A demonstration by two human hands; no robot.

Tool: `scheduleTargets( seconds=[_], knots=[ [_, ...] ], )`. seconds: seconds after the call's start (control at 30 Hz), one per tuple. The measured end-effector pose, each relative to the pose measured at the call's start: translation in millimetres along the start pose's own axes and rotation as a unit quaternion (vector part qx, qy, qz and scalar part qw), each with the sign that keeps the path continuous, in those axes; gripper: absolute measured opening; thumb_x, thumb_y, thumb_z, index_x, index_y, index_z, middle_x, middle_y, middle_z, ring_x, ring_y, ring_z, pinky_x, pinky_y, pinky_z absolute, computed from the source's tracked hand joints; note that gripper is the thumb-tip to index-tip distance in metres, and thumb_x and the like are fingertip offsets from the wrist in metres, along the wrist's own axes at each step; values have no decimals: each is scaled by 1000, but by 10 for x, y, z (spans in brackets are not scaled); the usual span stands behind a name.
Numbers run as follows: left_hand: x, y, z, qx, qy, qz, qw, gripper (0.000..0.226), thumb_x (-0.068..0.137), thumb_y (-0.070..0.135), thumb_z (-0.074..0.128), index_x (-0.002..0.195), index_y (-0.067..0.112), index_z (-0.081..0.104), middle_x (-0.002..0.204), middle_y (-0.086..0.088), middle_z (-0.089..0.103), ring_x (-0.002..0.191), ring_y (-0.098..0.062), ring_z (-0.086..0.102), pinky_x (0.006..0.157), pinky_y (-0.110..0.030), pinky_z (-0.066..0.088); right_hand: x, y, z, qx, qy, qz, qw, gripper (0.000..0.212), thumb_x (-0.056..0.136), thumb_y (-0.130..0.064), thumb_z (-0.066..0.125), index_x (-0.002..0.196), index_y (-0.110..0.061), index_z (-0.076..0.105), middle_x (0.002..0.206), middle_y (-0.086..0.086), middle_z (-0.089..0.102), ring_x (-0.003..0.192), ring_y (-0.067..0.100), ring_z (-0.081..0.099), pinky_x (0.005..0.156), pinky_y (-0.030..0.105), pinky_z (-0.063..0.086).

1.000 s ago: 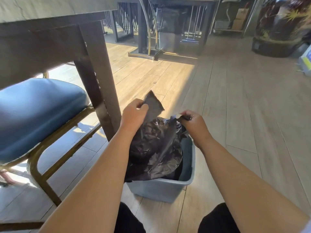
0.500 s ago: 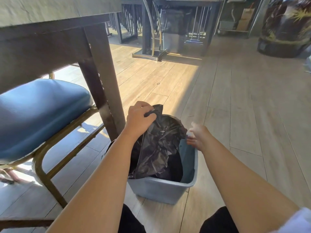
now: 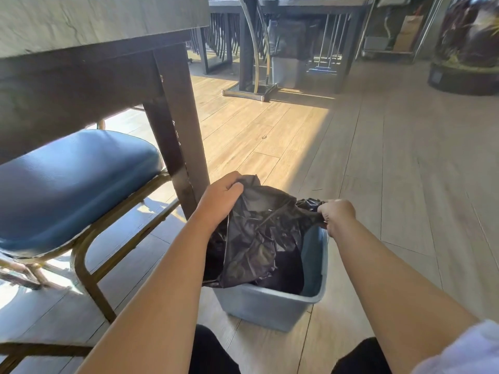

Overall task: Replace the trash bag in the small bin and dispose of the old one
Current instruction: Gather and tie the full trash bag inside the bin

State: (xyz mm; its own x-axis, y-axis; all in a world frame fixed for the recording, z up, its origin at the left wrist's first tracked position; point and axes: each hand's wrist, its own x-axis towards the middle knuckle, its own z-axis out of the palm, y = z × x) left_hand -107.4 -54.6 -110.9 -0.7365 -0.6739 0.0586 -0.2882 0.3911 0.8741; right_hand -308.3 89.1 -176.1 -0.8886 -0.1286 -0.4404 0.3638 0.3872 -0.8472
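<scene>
A small blue-grey bin stands on the wooden floor just in front of my knees. A crumpled black trash bag hangs into it and spills over its left rim. My left hand grips the bag's top edge at the bin's far left corner. My right hand is closed on the bag's edge at the far right rim, pulling it taut across the opening. The bin's right inner wall is bare.
A dark table leg stands close to the left of the bin. A blue padded chair with a gold metal frame sits under that table. More tables and chair legs stand far ahead. Wooden floor stretches to the right.
My right hand, which had let go and hung open half a second ago, has closed on the bag's right edge again. My left hand has lowered with the bag toward the rim.
</scene>
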Motion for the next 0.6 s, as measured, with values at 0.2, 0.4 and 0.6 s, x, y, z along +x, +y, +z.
scheduleTargets(
  seconds=[0.2,0.4,0.6],
  knots=[
    [30,20,94,-4,-7,14,1000,17,99,28,40,98,24,57,82,7,63,75,-8,63,67,-22,49,-193,-56,21,-110,-37,-317,941,20,84,-2,62,91,-18,71,104,7,68,93,24,66,80,39,59],
    [17,9,124,57,-33,50,997,17,101,41,44,108,28,52,92,11,64,83,-4,64,66,-16,51,-460,-286,-109,200,-173,-129,956,13,90,-5,64,103,-4,65,93,7,68,82,22,70,69,32,62],
    [-14,70,166,11,-49,58,997,17,103,39,40,110,26,47,96,3,64,88,-13,67,83,-35,59,-507,-185,-70,124,-214,57,967,21,91,-3,61,73,6,57,77,11,58,66,20,56,45,24,53]
  ],
)
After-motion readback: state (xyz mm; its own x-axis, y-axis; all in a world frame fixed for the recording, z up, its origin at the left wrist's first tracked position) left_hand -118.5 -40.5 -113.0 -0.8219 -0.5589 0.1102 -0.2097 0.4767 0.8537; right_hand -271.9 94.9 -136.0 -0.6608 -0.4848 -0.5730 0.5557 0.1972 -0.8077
